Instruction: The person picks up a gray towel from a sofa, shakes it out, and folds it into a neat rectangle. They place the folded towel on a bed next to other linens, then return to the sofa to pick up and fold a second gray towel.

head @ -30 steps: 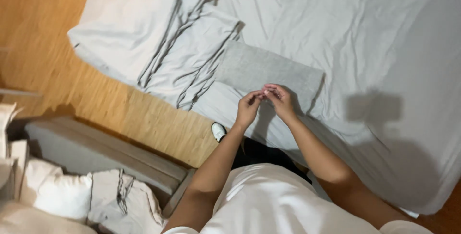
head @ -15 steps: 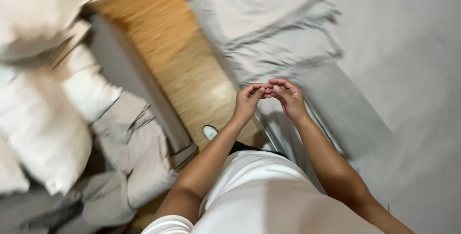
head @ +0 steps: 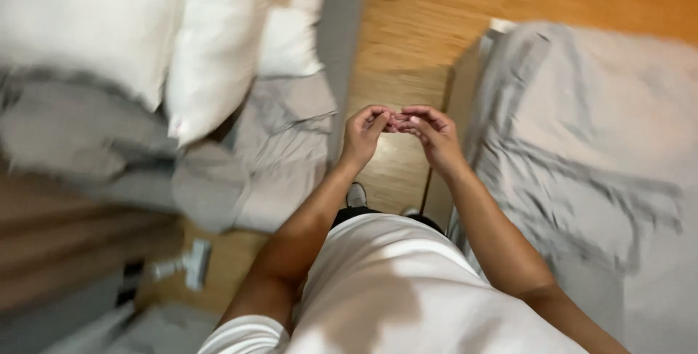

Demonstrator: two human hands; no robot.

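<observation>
My left hand [head: 366, 133] and my right hand [head: 432, 134] are held together in front of my chest, fingertips touching, fingers curled. Whether something small sits between the fingertips cannot be made out. They hover over a strip of wooden floor [head: 407, 49]. A bed with a crumpled grey sheet [head: 582, 150] lies to the right of my right hand. To the left of my left hand a grey bench [head: 342, 27] carries white pillows [head: 211, 49] and bundled grey bedding [head: 283, 143].
My white shirt [head: 407, 288] fills the lower middle, with a shoe [head: 356, 195] below the hands. A small white object [head: 190, 265] lies on the floor at the lower left. The picture is blurred by motion.
The view has swung left: the bed slid to the right edge and the pillows and bench came into the left. My hands stay together, fingertips touching.
</observation>
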